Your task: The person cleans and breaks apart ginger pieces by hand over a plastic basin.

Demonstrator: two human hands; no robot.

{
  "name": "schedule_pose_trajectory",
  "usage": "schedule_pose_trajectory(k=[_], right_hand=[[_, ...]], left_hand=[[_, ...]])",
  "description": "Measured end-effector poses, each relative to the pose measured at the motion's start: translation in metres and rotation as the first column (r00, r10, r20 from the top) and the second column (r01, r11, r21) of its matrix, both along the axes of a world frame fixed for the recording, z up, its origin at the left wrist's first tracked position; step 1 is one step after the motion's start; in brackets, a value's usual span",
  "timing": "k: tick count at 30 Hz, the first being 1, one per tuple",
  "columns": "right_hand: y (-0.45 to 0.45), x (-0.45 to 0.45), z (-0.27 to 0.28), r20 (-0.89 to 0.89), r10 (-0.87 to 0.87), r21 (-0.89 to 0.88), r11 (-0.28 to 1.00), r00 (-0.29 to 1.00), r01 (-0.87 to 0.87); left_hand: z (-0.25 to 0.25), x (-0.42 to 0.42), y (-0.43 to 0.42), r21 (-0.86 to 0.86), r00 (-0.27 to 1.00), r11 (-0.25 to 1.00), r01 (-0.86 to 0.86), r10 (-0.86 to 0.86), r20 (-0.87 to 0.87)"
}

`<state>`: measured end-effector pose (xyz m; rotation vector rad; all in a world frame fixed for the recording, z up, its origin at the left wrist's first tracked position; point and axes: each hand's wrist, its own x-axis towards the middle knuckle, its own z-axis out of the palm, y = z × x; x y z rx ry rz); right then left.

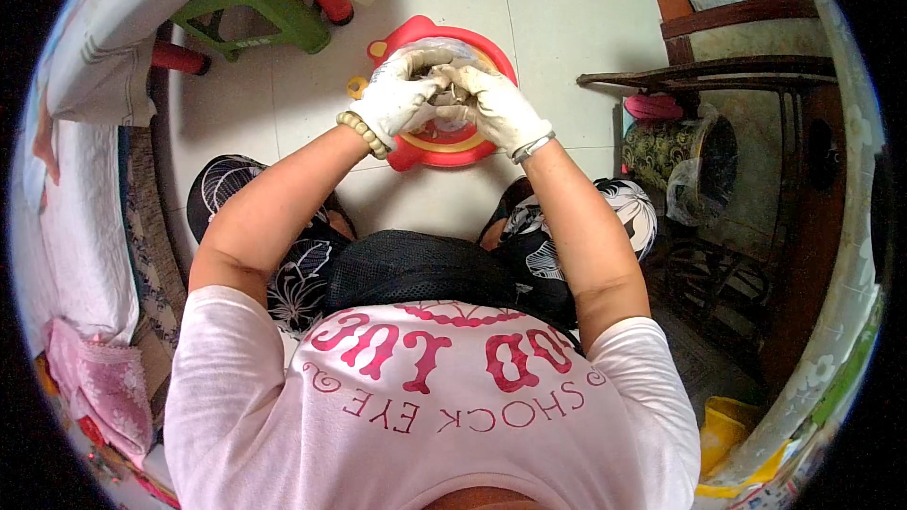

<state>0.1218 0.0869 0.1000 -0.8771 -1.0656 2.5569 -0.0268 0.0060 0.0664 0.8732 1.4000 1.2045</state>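
Both hands wear white gloves and meet above a red and yellow basin on the tiled floor. My left hand, with a beaded bracelet at the wrist, has its fingers curled in a pinch. Facing it, my right hand is bent the same way, a band round its wrist. Between the fingertips is a small, dark, brownish thing, too small to name. Clear plastic lines the basin, and its contents are mostly hidden under my hands.
A green plastic stool stands at the upper left, by a cloth-draped table with red legs. On the right are a dark wooden rack, a patterned round container and a yellow bag. My knees flank the near floor.
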Motion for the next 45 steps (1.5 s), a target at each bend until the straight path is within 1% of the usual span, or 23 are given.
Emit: schedule_pose_trajectory(k=[1, 3, 4, 6, 7, 10, 12, 14, 16, 20, 22, 23, 24, 26, 27, 29, 30, 32, 33, 35, 40, 43, 45], right_hand=[[-0.002, 0.000, 0.002, 0.027, -0.026, -0.026, 0.999, 0.999, 0.027], [-0.003, -0.001, -0.003, 0.055, -0.050, -0.052, 0.997, 0.997, 0.053], [-0.002, -0.001, -0.011, 0.079, -0.074, -0.058, 0.995, 0.994, 0.079], [-0.004, -0.002, -0.013, 0.103, -0.096, -0.062, 0.993, 0.990, 0.103], [-0.007, -0.001, -0.007, 0.047, -0.073, -0.062, 0.995, 0.996, 0.076], [-0.008, -0.004, 0.003, 0.049, 0.009, 0.022, 1.000, 0.999, -0.011], [-0.006, -0.004, 0.003, 0.112, 0.063, 0.099, 0.992, 0.992, -0.074], [-0.002, -0.005, 0.001, 0.246, 0.032, 0.240, 0.966, 0.969, -0.093], [-0.003, -0.009, -0.011, 0.207, -0.035, 0.278, 0.960, 0.978, -0.024], [-0.010, -0.007, -0.013, 0.165, -0.109, 0.416, 0.909, 0.980, 0.031], [-0.013, -0.005, -0.007, 0.170, -0.127, 0.341, 0.938, 0.977, 0.062], [-0.014, -0.004, -0.006, 0.176, -0.146, 0.264, 0.960, 0.973, 0.096], [-0.014, -0.005, -0.007, 0.176, -0.147, 0.263, 0.960, 0.973, 0.097], [-0.013, -0.005, -0.010, 0.158, -0.147, 0.428, 0.901, 0.976, 0.066], [-0.014, -0.006, -0.009, 0.152, -0.148, 0.481, 0.875, 0.977, 0.058], [-0.014, -0.010, -0.007, 0.093, -0.229, 0.241, 0.949, 0.969, 0.201], [-0.013, -0.010, -0.005, 0.092, -0.229, 0.241, 0.949, 0.969, 0.201], [-0.011, -0.008, -0.003, 0.201, -0.231, 0.343, 0.927, 0.952, 0.153], [-0.011, -0.009, -0.004, 0.202, -0.231, 0.342, 0.927, 0.952, 0.153], [-0.013, -0.012, -0.008, 0.249, -0.266, 0.449, 0.884, 0.931, 0.133], [-0.031, -0.017, -0.006, 0.225, -0.302, 0.560, 0.818, 0.926, 0.131], [-0.034, -0.018, -0.015, 0.210, -0.307, 0.631, 0.768, 0.928, 0.111], [-0.039, -0.022, -0.008, 0.196, -0.359, 0.616, 0.769, 0.913, 0.170]], left_hand=[[-0.002, 0.000, -0.001, 0.169, 0.974, 0.984, 0.050, -0.011, -0.225], [-0.009, -0.001, -0.002, 0.315, 0.900, 0.939, 0.134, 0.018, -0.436], [-0.013, -0.003, -0.001, 0.301, 0.885, 0.942, 0.151, 0.006, -0.465], [-0.019, -0.003, 0.000, 0.286, 0.870, 0.944, 0.166, -0.003, -0.493], [-0.022, -0.002, 0.000, 0.119, 0.979, 0.988, 0.095, -0.071, -0.193], [-0.019, 0.000, 0.000, -0.030, 0.996, 0.998, 0.062, -0.064, -0.067], [-0.010, 0.004, -0.004, 0.164, 0.974, 0.986, -0.038, 0.073, -0.214], [-0.003, 0.003, -0.004, 0.121, 0.967, 0.993, -0.006, 0.037, -0.254], [-0.005, 0.003, -0.004, 0.054, 0.921, 0.999, -0.009, 0.029, -0.389], [-0.012, 0.011, -0.007, 0.037, 0.945, 0.997, -0.061, 0.070, -0.318], [-0.009, 0.017, -0.012, 0.017, 0.972, 0.986, -0.168, 0.168, -0.163], [-0.006, 0.015, -0.015, 0.125, 0.879, 0.989, -0.079, 0.128, -0.459], [0.000, 0.014, -0.014, 0.125, 0.879, 0.989, -0.078, 0.127, -0.459], [0.009, 0.016, -0.011, 0.015, 0.982, 0.989, -0.148, 0.149, -0.115], [0.006, 0.015, -0.010, 0.016, 0.982, 0.989, -0.147, 0.148, -0.116], [-0.001, 0.012, -0.009, -0.079, 0.982, 0.986, -0.149, 0.157, 0.107], [0.003, 0.012, -0.008, -0.079, 0.982, 0.986, -0.149, 0.157, 0.107], [0.011, 0.012, -0.005, -0.092, 0.907, 0.983, -0.161, 0.184, 0.377], [0.015, 0.011, -0.005, -0.094, 0.907, 0.982, -0.161, 0.185, 0.378], [0.021, 0.011, -0.007, -0.157, 0.977, 0.981, -0.118, 0.142, 0.157], [0.029, 0.025, -0.010, -0.217, 0.929, 0.936, -0.279, 0.320, 0.186], [0.000, 0.024, -0.013, -0.146, 0.949, 0.947, -0.285, 0.300, 0.095], [-0.053, 0.021, -0.013, 0.110, 0.958, 0.966, -0.236, 0.250, -0.142]])
